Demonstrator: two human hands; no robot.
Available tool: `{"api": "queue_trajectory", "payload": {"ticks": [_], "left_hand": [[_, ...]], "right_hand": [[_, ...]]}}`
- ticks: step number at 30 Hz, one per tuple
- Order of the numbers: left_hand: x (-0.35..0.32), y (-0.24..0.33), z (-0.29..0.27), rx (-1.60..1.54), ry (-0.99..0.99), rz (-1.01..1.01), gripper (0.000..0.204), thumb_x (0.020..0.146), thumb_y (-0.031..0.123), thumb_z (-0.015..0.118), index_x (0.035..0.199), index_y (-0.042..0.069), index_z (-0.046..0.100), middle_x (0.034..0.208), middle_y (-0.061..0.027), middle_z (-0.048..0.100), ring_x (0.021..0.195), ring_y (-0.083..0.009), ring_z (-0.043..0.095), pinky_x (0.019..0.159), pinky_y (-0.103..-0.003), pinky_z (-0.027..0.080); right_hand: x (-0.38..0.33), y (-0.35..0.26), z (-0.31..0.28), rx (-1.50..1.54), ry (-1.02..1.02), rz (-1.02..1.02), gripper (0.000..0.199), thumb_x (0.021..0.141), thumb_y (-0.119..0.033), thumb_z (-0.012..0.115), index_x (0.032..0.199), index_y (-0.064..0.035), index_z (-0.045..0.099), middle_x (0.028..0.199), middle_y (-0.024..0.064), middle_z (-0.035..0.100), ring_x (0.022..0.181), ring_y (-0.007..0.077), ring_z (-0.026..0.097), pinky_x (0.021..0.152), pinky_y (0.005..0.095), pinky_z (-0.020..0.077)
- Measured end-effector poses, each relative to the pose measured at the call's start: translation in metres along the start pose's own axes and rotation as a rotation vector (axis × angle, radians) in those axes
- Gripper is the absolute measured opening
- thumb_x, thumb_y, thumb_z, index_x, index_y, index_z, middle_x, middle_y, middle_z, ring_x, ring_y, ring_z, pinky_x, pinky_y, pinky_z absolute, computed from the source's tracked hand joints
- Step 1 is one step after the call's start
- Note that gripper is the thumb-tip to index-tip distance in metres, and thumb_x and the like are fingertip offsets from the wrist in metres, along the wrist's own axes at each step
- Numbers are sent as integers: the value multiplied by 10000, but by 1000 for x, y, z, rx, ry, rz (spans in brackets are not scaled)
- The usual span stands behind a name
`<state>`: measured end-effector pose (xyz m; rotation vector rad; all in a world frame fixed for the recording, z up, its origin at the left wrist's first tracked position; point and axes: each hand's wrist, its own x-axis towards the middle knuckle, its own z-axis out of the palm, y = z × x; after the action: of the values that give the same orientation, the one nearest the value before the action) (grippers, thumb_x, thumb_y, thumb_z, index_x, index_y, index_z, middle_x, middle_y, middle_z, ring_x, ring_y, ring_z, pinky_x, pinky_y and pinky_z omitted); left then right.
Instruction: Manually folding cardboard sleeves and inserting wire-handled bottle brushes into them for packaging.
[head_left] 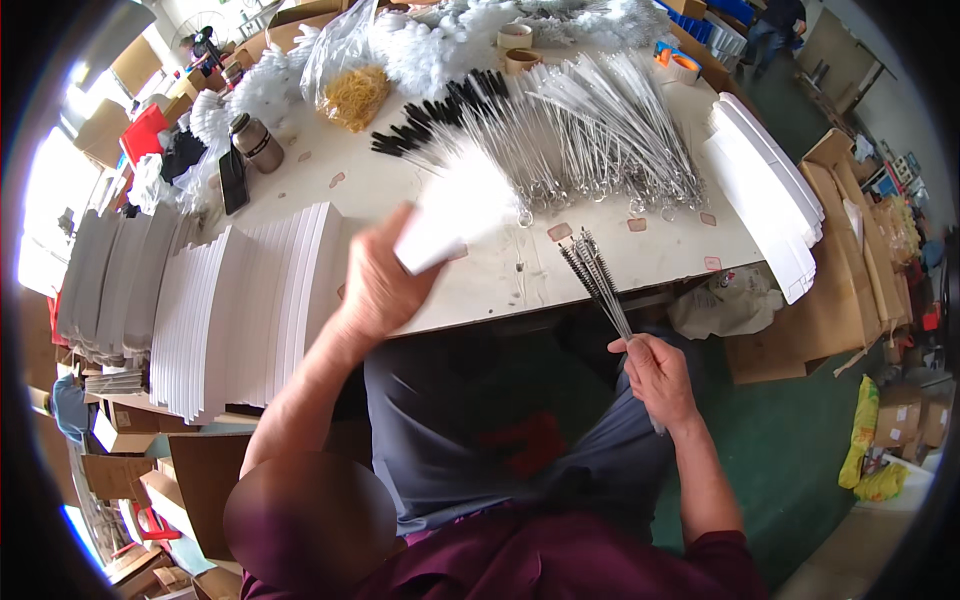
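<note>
My left hand [385,280] is raised over the table's near edge, closed on a flat white box [455,218]. The box is smeared by motion and overexposed, so its details are lost. In front of my right thigh, my right hand [657,378] grips a bundle of thin wire brushes [600,285]. Their dark bristled ends point up and away from me, and the wire stems pass through my fist. Beyond the box, piles of wire brushes with looped ends [620,135] cover the table [480,290], next to black-bristled brushes [440,115].
Stacked white boxes [245,310] stand at the left; more white boxes [765,190] lie at the right table edge. Further back are a steel bottle [257,143], a phone [233,182], yellow ties in a bag [355,97] and tape rolls [522,61]. Open cartons [800,330] flank the table.
</note>
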<state>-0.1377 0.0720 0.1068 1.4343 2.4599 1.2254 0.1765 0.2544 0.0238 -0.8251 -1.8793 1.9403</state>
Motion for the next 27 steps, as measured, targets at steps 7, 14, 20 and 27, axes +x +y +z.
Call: {"api": "queue_trajectory", "payload": {"ticks": [7,14,20,27], "left_hand": [[40,-13,-20,-1116,272,-376,389,965,310,669,1133,-37,611,933,-152,668,830,-239,669,802,-378,560],[18,-38,11,-1461,445,-581,309,952,261,652,1067,-17,581,958,-157,608,844,-260,602,844,-409,535],[6,-37,18,-1555,478,-564,310,943,264,661,1048,-19,592,961,-158,603,852,-264,600,849,-417,524],[-5,-36,32,-1552,493,-588,342,932,287,677,1054,-23,602,956,-165,611,843,-266,595,852,-426,520]], "right_hand": [[-11,-10,16,-185,-69,-204,297,1108,-230,544,1024,9,700,613,-66,419,538,15,351,472,238,267],[-19,-9,35,-320,-100,-241,187,1066,-140,608,1106,12,711,633,14,508,555,62,455,510,256,384],[-16,-3,38,-374,-137,-228,180,1039,-117,647,1126,30,704,711,74,592,597,117,504,551,277,432],[-12,-10,35,-487,-191,-189,177,1030,-112,655,1104,43,698,770,123,660,612,167,555,576,300,464]]}}
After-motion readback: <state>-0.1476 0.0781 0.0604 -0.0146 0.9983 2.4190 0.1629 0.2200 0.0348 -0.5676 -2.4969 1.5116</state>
